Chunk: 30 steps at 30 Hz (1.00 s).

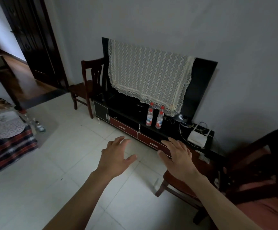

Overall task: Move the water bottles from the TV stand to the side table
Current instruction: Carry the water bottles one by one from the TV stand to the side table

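- Red-capped bottles (155, 116), four as far as shows, stand upright in a tight cluster on the black TV stand (166, 131), under a lace-draped TV (201, 83).
- Left hand (115, 155) and right hand (179, 155) hover spread and empty, short of the stand.
- Best approach: grip each bottle around its middle and lift straight up.
- White tiled floor (60, 155); chair (88, 80) left; router (197, 138) right.

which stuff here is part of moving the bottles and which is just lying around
Part of the job:
water bottles, upright
TV stand under them
left hand, open, holding nothing
right hand, open, holding nothing

Just lying about:
white router
lace cloth over the TV
wooden chair
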Each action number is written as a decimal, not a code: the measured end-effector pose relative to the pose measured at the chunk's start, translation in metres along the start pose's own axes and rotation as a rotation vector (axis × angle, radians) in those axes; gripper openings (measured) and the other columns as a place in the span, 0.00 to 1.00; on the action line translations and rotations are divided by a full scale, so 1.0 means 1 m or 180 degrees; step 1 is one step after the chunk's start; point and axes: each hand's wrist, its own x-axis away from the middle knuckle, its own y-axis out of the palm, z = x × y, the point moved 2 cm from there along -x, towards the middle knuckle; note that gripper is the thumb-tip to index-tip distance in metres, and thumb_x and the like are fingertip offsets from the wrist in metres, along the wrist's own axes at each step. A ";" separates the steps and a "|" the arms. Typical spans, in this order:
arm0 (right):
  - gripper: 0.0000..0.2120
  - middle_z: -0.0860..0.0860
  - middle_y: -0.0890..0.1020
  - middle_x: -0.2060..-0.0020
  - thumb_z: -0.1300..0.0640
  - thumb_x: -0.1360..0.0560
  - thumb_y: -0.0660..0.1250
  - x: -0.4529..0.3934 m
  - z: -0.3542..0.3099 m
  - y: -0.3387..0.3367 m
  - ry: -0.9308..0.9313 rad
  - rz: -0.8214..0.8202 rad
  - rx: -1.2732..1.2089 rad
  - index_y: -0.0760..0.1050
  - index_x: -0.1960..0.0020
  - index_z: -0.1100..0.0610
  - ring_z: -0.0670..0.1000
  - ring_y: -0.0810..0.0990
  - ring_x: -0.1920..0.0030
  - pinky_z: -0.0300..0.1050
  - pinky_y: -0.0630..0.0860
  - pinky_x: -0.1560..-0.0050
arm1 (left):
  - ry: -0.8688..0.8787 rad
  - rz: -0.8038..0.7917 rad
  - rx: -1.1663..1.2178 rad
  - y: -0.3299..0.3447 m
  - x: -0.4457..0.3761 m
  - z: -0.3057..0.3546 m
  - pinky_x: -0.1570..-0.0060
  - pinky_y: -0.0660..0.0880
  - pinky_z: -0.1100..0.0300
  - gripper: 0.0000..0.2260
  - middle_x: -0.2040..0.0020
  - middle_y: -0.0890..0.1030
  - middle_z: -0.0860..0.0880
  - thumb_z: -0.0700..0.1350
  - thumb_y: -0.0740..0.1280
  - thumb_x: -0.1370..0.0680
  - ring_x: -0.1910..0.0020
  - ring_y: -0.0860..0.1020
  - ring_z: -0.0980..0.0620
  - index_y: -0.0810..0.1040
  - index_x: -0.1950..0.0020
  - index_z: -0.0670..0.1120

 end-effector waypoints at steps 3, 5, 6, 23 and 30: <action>0.27 0.46 0.56 0.22 0.37 0.20 0.52 -0.029 -0.003 0.011 0.0001 -0.0099 0.0054 0.59 0.23 0.43 0.53 0.48 0.21 0.60 0.47 0.24 | -0.0085 -0.0057 0.0157 0.002 -0.028 -0.014 0.32 0.68 0.44 0.30 0.22 0.63 0.53 0.63 0.66 0.23 0.26 0.64 0.48 0.65 0.24 0.54; 0.27 0.46 0.56 0.21 0.36 0.20 0.52 -0.050 0.001 0.017 0.0037 -0.0180 0.0075 0.58 0.23 0.43 0.53 0.48 0.21 0.60 0.46 0.24 | -0.0072 -0.0176 0.0148 0.007 -0.044 -0.019 0.31 0.68 0.44 0.30 0.22 0.62 0.54 0.63 0.65 0.23 0.25 0.64 0.49 0.65 0.24 0.55; 0.27 0.47 0.55 0.21 0.36 0.20 0.51 -0.063 0.003 0.019 0.0071 -0.0208 0.0084 0.58 0.23 0.43 0.54 0.48 0.21 0.60 0.46 0.23 | -0.0063 -0.0233 0.0076 0.010 -0.054 -0.021 0.30 0.67 0.44 0.30 0.21 0.61 0.54 0.64 0.65 0.23 0.25 0.63 0.49 0.64 0.24 0.55; 0.28 0.49 0.58 0.22 0.35 0.21 0.52 -0.318 0.083 0.006 0.0220 -0.0226 -0.0020 0.59 0.23 0.43 0.57 0.52 0.22 0.63 0.51 0.25 | -0.0157 -0.0272 -0.0240 0.012 -0.306 -0.010 0.30 0.70 0.46 0.29 0.21 0.62 0.53 0.63 0.66 0.23 0.25 0.63 0.49 0.67 0.25 0.54; 0.31 0.48 0.63 0.25 0.32 0.24 0.49 -0.389 0.084 0.019 0.0236 -0.0246 0.0068 0.61 0.25 0.44 0.56 0.58 0.25 0.63 0.56 0.27 | -0.0109 -0.0382 -0.0076 0.027 -0.379 -0.027 0.31 0.70 0.48 0.28 0.22 0.62 0.53 0.63 0.66 0.23 0.26 0.63 0.50 0.68 0.26 0.54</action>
